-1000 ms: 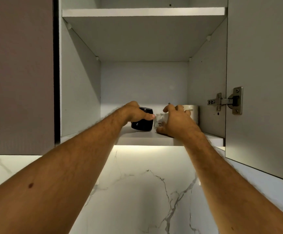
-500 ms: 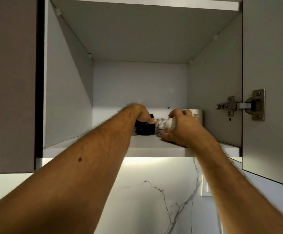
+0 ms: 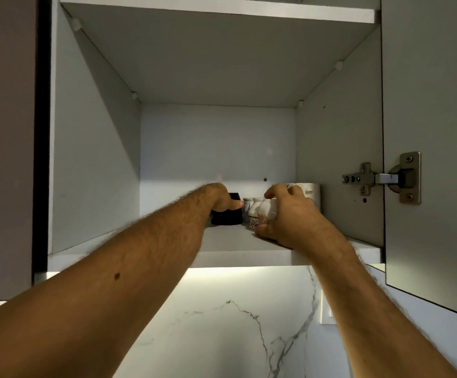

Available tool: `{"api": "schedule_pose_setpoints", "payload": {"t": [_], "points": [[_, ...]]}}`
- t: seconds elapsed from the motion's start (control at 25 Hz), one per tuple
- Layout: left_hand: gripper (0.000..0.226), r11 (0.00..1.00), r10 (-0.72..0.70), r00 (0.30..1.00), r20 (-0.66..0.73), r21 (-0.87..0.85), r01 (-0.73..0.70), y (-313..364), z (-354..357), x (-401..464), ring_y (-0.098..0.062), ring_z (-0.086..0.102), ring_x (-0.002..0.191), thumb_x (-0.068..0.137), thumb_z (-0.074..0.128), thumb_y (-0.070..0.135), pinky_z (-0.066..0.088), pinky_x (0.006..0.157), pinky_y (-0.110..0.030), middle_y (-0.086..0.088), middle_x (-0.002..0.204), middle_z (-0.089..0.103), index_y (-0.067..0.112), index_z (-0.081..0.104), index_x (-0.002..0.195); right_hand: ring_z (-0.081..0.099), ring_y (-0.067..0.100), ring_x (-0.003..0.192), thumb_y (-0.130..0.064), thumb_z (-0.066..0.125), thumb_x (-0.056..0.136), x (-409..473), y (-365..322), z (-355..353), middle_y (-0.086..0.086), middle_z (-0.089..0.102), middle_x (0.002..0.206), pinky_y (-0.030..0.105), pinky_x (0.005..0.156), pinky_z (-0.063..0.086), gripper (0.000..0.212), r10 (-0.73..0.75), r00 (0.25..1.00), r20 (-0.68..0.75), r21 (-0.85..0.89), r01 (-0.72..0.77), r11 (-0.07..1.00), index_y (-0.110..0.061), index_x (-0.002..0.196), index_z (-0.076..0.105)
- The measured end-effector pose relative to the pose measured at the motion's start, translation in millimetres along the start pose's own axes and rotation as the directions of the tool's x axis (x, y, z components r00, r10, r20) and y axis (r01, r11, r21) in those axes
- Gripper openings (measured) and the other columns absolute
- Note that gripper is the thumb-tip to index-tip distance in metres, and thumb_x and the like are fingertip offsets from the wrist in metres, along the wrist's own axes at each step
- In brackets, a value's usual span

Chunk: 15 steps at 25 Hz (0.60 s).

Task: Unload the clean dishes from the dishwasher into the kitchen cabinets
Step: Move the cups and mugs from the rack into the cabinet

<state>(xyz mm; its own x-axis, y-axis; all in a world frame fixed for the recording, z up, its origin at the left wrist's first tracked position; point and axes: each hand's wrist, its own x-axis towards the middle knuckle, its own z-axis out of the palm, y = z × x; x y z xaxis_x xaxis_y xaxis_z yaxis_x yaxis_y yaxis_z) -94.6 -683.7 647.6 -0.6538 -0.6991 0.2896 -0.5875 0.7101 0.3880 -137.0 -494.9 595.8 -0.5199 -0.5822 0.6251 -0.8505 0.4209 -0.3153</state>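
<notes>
Now both hands sit slightly deeper in the cabinet than half a second ago, and the view has tilted little. The left hand (image 3: 221,197) curls over a black mug (image 3: 226,215), gripping its top. The right hand (image 3: 284,214) grips a small white cup (image 3: 262,214) with a dark pattern near its base, standing on the lower shelf (image 3: 227,241) just right of the black mug. A taller white mug (image 3: 310,190) stands behind the right hand near the cabinet's right wall. Open shelf lies left of the black mug; the open door (image 3: 431,132) hangs at right.
</notes>
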Motion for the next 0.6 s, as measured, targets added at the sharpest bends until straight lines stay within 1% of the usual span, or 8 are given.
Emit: {"api": "schedule_pose_setpoints", "payload": {"t": [0.08, 0.16, 0.2, 0.28, 0.36, 0.52, 0.6], "points": [[0.068, 0.995, -0.031, 0.999, 0.019, -0.093, 0.033, 0, -1, -1, -0.028, 0.059, 0.109, 0.079, 0.072, 0.053, 0.048, 0.101, -0.041, -0.009, 0.108, 0.056, 0.005, 0.053, 0.123, 0.047, 0.032, 0.122, -0.043, 0.085, 0.071, 0, 0, 0, 0.006, 0.038, 0.141, 0.046, 0.102, 0.048, 0.08, 0.004, 1.0, 0.001, 0.004, -0.004, 1.0, -0.027, 0.136, 0.041], [0.071, 0.974, -0.08, 0.996, 0.034, -0.21, 0.085, -3, -6, -1, -0.03, 0.06, 0.108, 0.07, 0.083, 0.046, 0.05, 0.099, -0.043, -0.009, 0.107, 0.055, 0.004, 0.053, 0.119, 0.046, 0.032, 0.122, -0.045, 0.085, 0.07, 1, 1, 1, 0.005, 0.037, 0.141, 0.047, 0.102, 0.049, 0.082, 0.011, 1.0, 0.001, 0.003, -0.011, 1.0, -0.028, 0.136, 0.04], [0.071, 0.964, -0.103, 0.994, 0.047, -0.241, 0.111, -5, -8, -1, -0.03, 0.062, 0.106, 0.068, 0.086, 0.041, 0.052, 0.097, -0.042, -0.01, 0.108, 0.056, 0.003, 0.052, 0.118, 0.046, 0.032, 0.123, -0.045, 0.085, 0.07, 1, 1, 1, 0.005, 0.037, 0.141, 0.048, 0.102, 0.049, 0.082, 0.016, 1.0, 0.006, 0.01, -0.016, 1.0, -0.028, 0.136, 0.039], [0.071, 0.959, -0.121, 0.991, 0.061, -0.251, 0.133, -10, -8, 1, -0.028, 0.068, 0.097, 0.067, 0.088, 0.036, 0.055, 0.093, -0.04, -0.011, 0.109, 0.064, 0.001, 0.052, 0.118, 0.046, 0.031, 0.122, -0.045, 0.084, 0.07, 1, 1, 1, 0.004, 0.037, 0.14, 0.048, 0.101, 0.049, 0.082, 0.02, 1.0, 0.02, 0.022, -0.02, 1.0, -0.029, 0.136, 0.039], [0.068, 0.965, -0.113, 0.993, 0.035, -0.233, 0.118, -11, -6, 2, -0.026, 0.07, 0.089, 0.066, 0.089, 0.037, 0.056, 0.091, -0.039, -0.013, 0.105, 0.068, 0.004, 0.055, 0.114, 0.048, 0.03, 0.12, -0.044, 0.084, 0.07, 1, 2, 0, 0.004, 0.038, 0.138, 0.047, 0.1, 0.05, 0.081, 0.022, 0.999, 0.024, 0.024, -0.023, 0.999, -0.029, 0.135, 0.039], [0.057, 0.971, -0.106, 0.994, 0.003, -0.217, 0.104, -10, -3, 4, -0.025, 0.069, 0.082, 0.068, 0.087, 0.036, 0.056, 0.09, -0.038, -0.011, 0.09, 0.063, 0.007, 0.053, 0.102, 0.052, 0.03, 0.115, -0.04, 0.084, 0.071, 0, 0, 0, 0.004, 0.038, 0.139, 0.045, 0.098, 0.052, 0.078, 0.024, 1.0, 0.018, 0.041, -0.025, 0.999, -0.029, 0.134, 0.04], [0.054, 0.972, -0.113, 0.993, -0.022, -0.209, 0.106, -10, -3, 4, -0.024, 0.067, 0.077, 0.07, 0.087, 0.033, 0.057, 0.088, -0.038, -0.01, 0.086, 0.061, 0.007, 0.052, 0.102, 0.052, 0.03, 0.115, -0.039, 0.084, 0.072, -1, 0, -1, 0.005, 0.038, 0.139, 0.045, 0.099, 0.052, 0.078, 0.022, 1.0, 0.018, 0.046, -0.023, 0.999, -0.027, 0.135, 0.04]]}}
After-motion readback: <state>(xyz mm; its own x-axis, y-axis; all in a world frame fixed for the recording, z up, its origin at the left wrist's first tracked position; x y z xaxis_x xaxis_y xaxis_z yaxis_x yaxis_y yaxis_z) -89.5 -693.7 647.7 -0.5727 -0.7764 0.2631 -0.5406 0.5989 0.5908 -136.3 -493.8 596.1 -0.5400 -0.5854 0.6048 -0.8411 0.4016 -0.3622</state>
